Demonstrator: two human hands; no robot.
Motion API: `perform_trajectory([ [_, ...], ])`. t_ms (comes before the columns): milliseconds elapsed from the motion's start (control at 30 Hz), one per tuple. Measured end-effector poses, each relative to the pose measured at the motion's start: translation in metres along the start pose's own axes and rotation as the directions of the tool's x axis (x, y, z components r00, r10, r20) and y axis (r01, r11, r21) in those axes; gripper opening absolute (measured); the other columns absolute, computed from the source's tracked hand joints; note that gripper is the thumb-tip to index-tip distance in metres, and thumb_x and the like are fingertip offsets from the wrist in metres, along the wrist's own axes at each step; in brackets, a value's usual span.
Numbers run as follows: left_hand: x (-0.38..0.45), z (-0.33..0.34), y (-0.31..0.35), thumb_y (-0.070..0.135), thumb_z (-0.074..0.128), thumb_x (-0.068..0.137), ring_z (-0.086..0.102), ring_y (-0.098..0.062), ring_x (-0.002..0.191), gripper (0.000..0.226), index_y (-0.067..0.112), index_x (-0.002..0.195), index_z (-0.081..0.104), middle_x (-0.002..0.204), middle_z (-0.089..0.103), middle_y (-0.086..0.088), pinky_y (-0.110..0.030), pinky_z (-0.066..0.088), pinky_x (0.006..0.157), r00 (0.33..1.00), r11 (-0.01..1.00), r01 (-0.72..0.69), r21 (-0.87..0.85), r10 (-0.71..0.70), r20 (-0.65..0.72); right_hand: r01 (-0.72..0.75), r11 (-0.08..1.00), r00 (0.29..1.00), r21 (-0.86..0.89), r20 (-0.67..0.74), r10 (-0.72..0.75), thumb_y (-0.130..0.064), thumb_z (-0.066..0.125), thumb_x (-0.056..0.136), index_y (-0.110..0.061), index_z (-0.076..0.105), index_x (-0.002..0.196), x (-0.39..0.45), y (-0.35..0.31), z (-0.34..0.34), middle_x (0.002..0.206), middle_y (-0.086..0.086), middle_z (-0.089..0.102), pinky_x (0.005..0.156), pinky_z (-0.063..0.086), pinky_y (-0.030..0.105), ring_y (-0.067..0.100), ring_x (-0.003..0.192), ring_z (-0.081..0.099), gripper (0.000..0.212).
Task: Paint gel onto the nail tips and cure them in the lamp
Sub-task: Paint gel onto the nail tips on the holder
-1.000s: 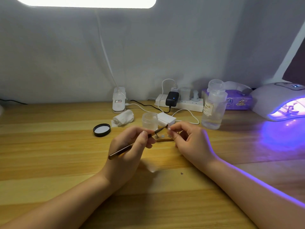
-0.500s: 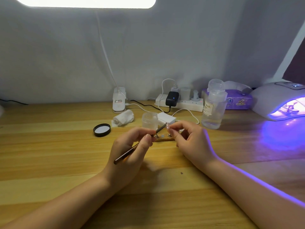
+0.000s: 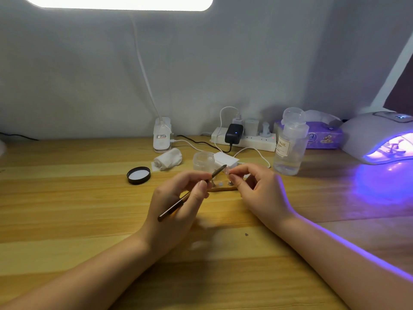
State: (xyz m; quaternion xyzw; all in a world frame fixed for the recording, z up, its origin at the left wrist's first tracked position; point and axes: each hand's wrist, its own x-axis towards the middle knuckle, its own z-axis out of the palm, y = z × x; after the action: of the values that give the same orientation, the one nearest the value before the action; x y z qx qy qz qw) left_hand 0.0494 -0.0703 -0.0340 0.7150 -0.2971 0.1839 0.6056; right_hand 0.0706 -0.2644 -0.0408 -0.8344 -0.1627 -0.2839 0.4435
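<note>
Bright white light panel (image 3: 118, 2) at top edge, blown out, lights wall and desk (image 3: 67, 198) evenly. Nail lamp (image 3: 380, 139) at right glows violet; spill pools on desk, rims the right forearm. Soft shadows under hands. Wide-angle bend at edges. Detail soft, esp. small stuff mid-frame.

i see a white power strip (image 3: 245, 139) with a black adapter (image 3: 233, 133) plugged in along the wall, a purple tissue pack (image 3: 324, 136) to its right, and a crumpled wipe (image 3: 167, 161) on the wooden desk (image 3: 67, 198).
</note>
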Motion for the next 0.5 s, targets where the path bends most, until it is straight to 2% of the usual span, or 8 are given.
perform_trajectory([
  [133,-0.0006,-0.0009,-0.0002,0.030,0.056,0.087,0.070,-0.024,0.084,0.030,0.010,0.103,0.071,0.090,0.074,-0.005,-0.043,0.057,0.075,1.000,1.000,-0.001,-0.004,0.001,0.023,-0.008,0.999,1.000,-0.033,-0.011,0.008,-0.009,0.069,0.086,-0.017,0.071,0.093,0.0007,0.0000,0.0001,0.079,-0.006,0.068,0.057,0.041,0.011,0.003,0.063,0.055,0.011],
  [333,-0.0017,-0.0017,-0.0013,0.028,0.051,0.087,0.068,-0.020,0.078,0.025,0.012,0.096,0.068,0.084,0.071,-0.004,-0.032,0.056,0.068,1.000,1.000,0.010,-0.023,-0.010,0.002,-0.016,0.999,1.000,-0.034,-0.020,0.015,-0.009,0.069,0.086,-0.013,0.072,0.093,0.0009,-0.0016,-0.0001,0.077,-0.005,0.069,0.056,0.041,0.010,0.002,0.062,0.056,0.010],
  [500,0.0011,-0.0005,0.0015,0.031,0.051,0.090,0.070,-0.018,0.084,0.029,0.014,0.107,0.067,0.090,0.072,0.003,-0.035,0.057,0.073,1.000,0.997,-0.024,0.068,0.024,0.002,-0.001,0.999,1.000,-0.043,-0.010,0.000,-0.009,0.069,0.086,-0.013,0.072,0.095,0.0005,-0.0029,-0.0007,0.080,-0.006,0.069,0.058,0.041,0.009,0.001,0.067,0.057,0.011],
])
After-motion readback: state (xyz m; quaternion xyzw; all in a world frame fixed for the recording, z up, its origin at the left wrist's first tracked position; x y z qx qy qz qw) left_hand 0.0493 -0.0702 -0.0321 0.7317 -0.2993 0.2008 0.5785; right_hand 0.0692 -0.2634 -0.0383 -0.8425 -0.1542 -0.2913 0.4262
